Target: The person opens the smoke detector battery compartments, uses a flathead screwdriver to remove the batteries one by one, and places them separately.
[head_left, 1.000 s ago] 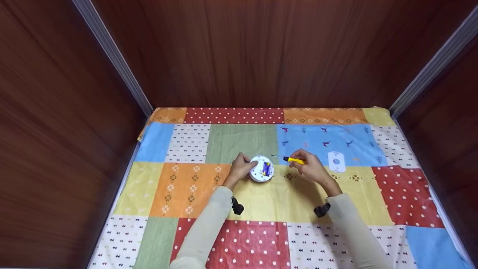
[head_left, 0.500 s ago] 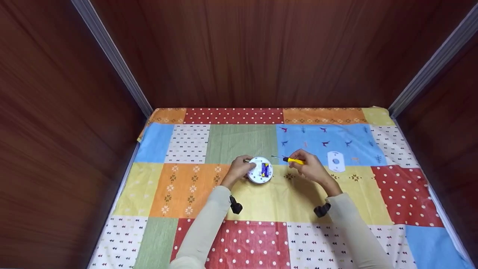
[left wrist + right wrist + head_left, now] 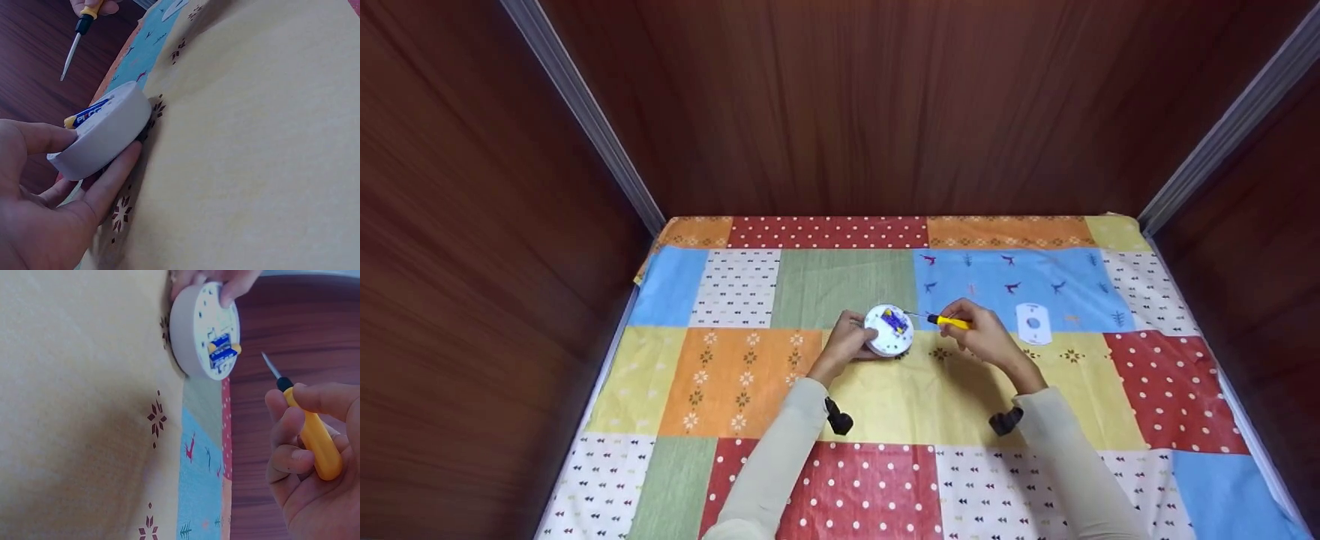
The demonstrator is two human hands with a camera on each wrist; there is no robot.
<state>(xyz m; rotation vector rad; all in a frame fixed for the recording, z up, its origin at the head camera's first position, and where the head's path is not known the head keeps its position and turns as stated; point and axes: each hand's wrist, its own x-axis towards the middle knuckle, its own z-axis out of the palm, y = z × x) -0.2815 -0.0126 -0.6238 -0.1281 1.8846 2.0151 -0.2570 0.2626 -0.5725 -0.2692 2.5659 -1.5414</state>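
Observation:
A round white battery-powered device (image 3: 889, 341), with blue and yellow batteries (image 3: 223, 351) in its upturned face, is gripped at its left side by my left hand (image 3: 846, 345). In the left wrist view the thumb lies on the top face and the fingers go under the device (image 3: 107, 135), which is tilted. My right hand (image 3: 979, 334) holds a yellow-handled screwdriver (image 3: 312, 430) with a black collar. Its bare metal tip points left, close to the device's right edge in the head view and apart from it in the right wrist view.
A white plate with a round hole (image 3: 1024, 330) lies on the patchwork tablecloth (image 3: 877, 405), right of my right hand. Dark wood panels (image 3: 885, 112) stand behind and on both sides. Black wrist cameras (image 3: 838, 417) hang at both cuffs.
The left hand has turned the device, so the batteries now sit nearer its far edge, and shifted it slightly right and away. The right hand and screwdriver stay about where they were.

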